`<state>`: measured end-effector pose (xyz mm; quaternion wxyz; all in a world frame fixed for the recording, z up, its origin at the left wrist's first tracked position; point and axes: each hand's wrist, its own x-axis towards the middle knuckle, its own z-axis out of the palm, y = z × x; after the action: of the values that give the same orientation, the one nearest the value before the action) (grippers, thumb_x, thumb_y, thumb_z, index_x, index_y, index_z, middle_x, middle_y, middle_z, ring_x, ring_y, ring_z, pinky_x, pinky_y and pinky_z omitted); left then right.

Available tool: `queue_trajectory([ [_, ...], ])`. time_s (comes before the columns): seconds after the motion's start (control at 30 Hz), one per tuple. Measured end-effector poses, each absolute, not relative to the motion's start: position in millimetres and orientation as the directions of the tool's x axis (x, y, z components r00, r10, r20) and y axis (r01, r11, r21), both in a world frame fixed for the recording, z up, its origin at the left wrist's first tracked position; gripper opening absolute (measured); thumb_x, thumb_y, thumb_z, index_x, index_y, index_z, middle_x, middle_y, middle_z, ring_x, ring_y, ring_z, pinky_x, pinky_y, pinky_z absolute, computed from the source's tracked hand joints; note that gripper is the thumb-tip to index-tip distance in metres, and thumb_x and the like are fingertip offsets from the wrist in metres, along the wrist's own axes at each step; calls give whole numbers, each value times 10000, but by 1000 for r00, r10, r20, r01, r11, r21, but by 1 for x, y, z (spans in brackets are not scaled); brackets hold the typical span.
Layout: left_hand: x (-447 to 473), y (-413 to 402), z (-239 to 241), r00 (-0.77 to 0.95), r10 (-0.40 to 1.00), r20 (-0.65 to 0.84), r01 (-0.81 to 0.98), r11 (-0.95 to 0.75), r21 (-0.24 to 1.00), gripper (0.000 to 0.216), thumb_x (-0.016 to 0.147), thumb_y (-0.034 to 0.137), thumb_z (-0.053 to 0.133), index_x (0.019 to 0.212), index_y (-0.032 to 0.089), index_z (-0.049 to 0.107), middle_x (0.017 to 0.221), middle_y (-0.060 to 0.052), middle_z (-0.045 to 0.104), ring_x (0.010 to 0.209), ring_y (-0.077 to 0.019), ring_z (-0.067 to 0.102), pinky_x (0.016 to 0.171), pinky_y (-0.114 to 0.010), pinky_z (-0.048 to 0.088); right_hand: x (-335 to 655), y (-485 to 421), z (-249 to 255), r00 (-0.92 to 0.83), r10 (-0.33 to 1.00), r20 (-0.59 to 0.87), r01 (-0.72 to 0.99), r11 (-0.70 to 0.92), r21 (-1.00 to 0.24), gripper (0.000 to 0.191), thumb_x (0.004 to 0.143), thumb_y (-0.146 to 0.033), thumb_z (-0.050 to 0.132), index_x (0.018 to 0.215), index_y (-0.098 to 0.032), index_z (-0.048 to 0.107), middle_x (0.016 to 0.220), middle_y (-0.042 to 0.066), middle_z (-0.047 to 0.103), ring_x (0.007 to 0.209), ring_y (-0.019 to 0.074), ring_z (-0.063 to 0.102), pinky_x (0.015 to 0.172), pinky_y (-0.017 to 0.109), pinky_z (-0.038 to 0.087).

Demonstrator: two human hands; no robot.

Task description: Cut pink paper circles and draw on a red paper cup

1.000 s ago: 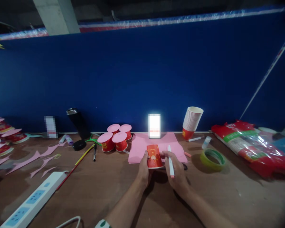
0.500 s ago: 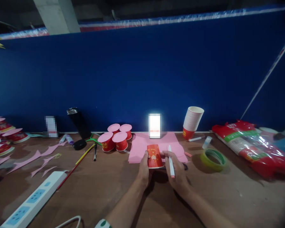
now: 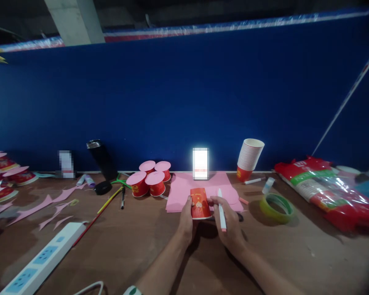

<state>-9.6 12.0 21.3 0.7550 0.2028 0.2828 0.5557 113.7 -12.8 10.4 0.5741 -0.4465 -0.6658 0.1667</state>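
A red paper cup (image 3: 199, 204) with a gold print is held upside down, its white rim downward. My left hand (image 3: 186, 221) grips it from the left side. A white marker (image 3: 222, 211) with a pinkish end lies in my right hand (image 3: 230, 223), whose fingertips come up against the cup's right side. Behind the cup lies a stack of pink paper (image 3: 180, 190). Something dark, partly hidden by my right hand, sits on the table beneath it.
Several red cups with pink paper discs (image 3: 155, 178) stand left of the paper. A tilted stack of paper cups (image 3: 249, 157), a tape roll (image 3: 276, 208) and bagged cups (image 3: 316, 184) are on the right. A power strip (image 3: 44, 258) and a black flask (image 3: 102, 159) occupy the left.
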Motion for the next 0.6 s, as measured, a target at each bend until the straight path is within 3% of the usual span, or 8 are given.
queue_trajectory([
  [0.6,-9,13,19,221,953,-208,-725,303,619,486,816,504,528,1013,69,619,974,-164,698,894,-280,667,878,-428,493,112,-14,15,71,791,607,420,528,-738,252,918,-210,414,1131,-206,548,1087,105,630,976,228,624,827,371,538],
])
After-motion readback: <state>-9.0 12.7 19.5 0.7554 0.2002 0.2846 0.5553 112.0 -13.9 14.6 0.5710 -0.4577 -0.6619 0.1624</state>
